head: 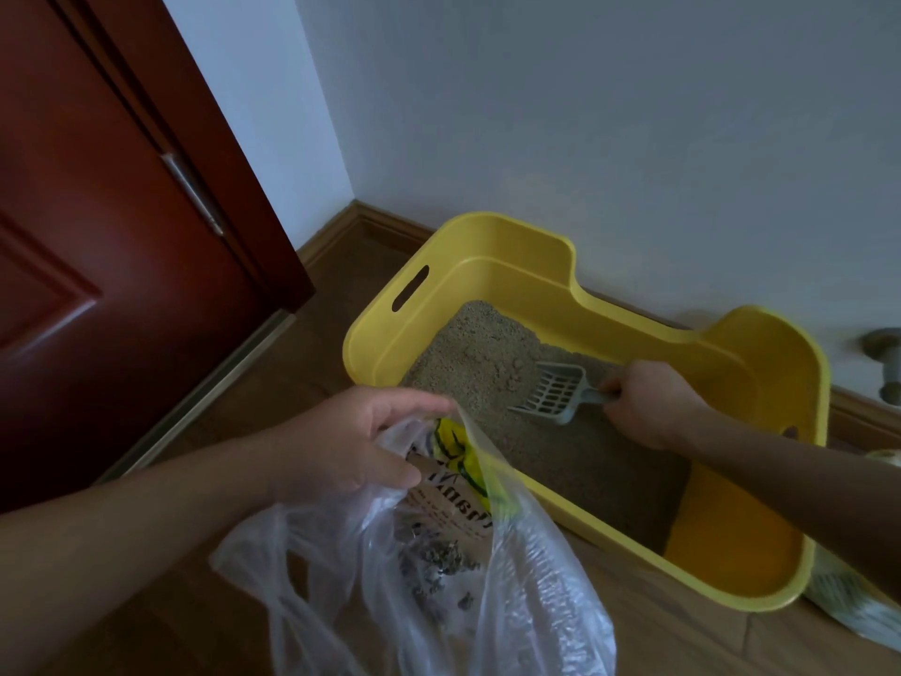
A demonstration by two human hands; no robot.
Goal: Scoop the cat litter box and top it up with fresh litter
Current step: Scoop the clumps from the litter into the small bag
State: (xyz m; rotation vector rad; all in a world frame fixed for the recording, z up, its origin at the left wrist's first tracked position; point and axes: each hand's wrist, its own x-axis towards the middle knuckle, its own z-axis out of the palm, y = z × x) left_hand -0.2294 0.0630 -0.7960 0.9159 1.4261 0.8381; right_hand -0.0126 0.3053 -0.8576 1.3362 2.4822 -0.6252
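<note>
My right fingers [615,383] clamp a pale slotted scoop [551,390] inside the yellow plastic box [512,265]; left fingers [390,468] clutch a clear bag [512,578] alongside.

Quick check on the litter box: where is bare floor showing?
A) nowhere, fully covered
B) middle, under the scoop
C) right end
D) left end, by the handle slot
C: the litter box shows bare yellow floor at its right end, while the litter is heaped at the left end, next to the scoop.
</note>
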